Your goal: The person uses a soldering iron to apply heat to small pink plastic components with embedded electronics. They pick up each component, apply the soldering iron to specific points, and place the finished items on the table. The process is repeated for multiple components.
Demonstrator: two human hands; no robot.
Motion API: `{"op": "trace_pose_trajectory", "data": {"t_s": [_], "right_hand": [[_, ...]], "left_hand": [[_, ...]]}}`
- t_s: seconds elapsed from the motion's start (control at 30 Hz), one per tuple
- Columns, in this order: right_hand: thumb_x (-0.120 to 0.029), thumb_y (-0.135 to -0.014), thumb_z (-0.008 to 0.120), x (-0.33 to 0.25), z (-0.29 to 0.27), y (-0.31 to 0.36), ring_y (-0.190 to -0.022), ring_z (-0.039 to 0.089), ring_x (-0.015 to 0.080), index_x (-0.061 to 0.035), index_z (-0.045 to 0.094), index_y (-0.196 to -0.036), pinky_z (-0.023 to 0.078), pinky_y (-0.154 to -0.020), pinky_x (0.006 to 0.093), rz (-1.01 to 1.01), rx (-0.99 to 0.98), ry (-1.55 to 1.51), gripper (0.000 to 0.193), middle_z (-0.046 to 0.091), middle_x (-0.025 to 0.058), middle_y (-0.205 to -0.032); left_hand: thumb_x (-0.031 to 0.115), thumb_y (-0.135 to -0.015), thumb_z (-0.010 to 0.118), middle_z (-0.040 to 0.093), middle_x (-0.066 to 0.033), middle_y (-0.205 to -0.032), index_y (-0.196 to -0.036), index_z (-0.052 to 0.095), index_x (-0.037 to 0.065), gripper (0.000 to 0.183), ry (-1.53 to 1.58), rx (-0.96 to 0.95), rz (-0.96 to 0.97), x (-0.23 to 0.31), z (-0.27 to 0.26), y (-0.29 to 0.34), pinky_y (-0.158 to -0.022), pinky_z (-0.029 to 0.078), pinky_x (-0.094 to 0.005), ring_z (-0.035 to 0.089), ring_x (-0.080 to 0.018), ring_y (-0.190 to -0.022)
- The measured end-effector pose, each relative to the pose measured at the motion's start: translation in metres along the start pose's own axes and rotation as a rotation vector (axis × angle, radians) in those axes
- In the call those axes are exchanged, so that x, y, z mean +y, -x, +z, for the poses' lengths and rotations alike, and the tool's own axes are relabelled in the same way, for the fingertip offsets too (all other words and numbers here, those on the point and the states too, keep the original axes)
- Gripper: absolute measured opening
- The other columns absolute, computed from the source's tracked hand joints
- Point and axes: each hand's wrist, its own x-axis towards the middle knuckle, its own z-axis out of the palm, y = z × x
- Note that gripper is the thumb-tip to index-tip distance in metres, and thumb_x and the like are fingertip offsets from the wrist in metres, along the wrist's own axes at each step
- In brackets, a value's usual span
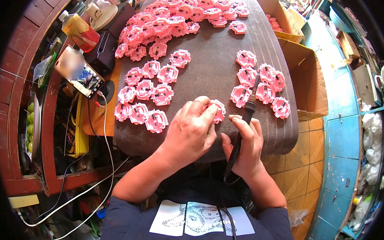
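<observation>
My left hand is closed with its fingertips on a pink plastic part, near the front of the dark work surface. In my right hand is a black corded pen-shaped tool, which looks like a soldering iron. Its thin end points away from me, over a small group of pink parts on the right. The cord leaves the handle's lower end toward my lap. Several more pink parts lie in loose rows left of my left hand. A large heap of them covers the far end.
Cardboard boxes stand along the right side, one with pink parts inside. At the left are a lit phone on a cable, a bottle and a yellow bin. A white cable hangs beside my left arm.
</observation>
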Motion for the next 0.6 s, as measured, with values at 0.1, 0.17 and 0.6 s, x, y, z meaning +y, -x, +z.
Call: {"op": "trace_pose_trajectory", "data": {"t_s": [0.1, 0.17, 0.6], "right_hand": [[0.004, -0.084, 0.076, 0.001, 0.005, -0.005, -0.081, 0.060, 0.0387, -0.0003, 0.056, -0.135, 0.050, -0.075, 0.0485, 0.018, -0.013, 0.024, 0.054, 0.069, 0.0208, -0.108], [0.006, -0.085, 0.075, 0.000, 0.005, -0.006, -0.078, 0.059, 0.0375, 0.0001, 0.056, -0.134, 0.049, -0.072, 0.0483, 0.032, -0.017, 0.023, 0.054, 0.068, 0.0193, -0.103], [0.010, -0.087, 0.071, -0.002, 0.000, 0.006, -0.073, 0.068, 0.0264, -0.0020, 0.059, -0.131, 0.052, -0.079, 0.0395, 0.061, 0.010, -0.012, 0.047, 0.070, 0.0101, -0.092]], "left_hand": [[0.004, -0.083, 0.076, 0.061, -0.0196, -0.127, -0.129, 0.065, 0.002, 0.048, 0.042, 0.028, 0.017, 0.002, 0.009, 0.006, -0.099, 0.054, -0.0481, 0.064, -0.0407, -0.112], [0.005, -0.083, 0.077, 0.061, -0.0195, -0.128, -0.129, 0.065, 0.002, 0.048, 0.056, 0.035, 0.031, 0.003, 0.011, 0.008, -0.099, 0.054, -0.0485, 0.064, -0.0407, -0.112], [0.005, -0.083, 0.078, 0.062, -0.0180, -0.130, -0.128, 0.065, 0.003, 0.048, 0.102, 0.007, 0.074, 0.005, 0.007, 0.012, -0.098, 0.053, -0.0483, 0.064, -0.0393, -0.110]]}}
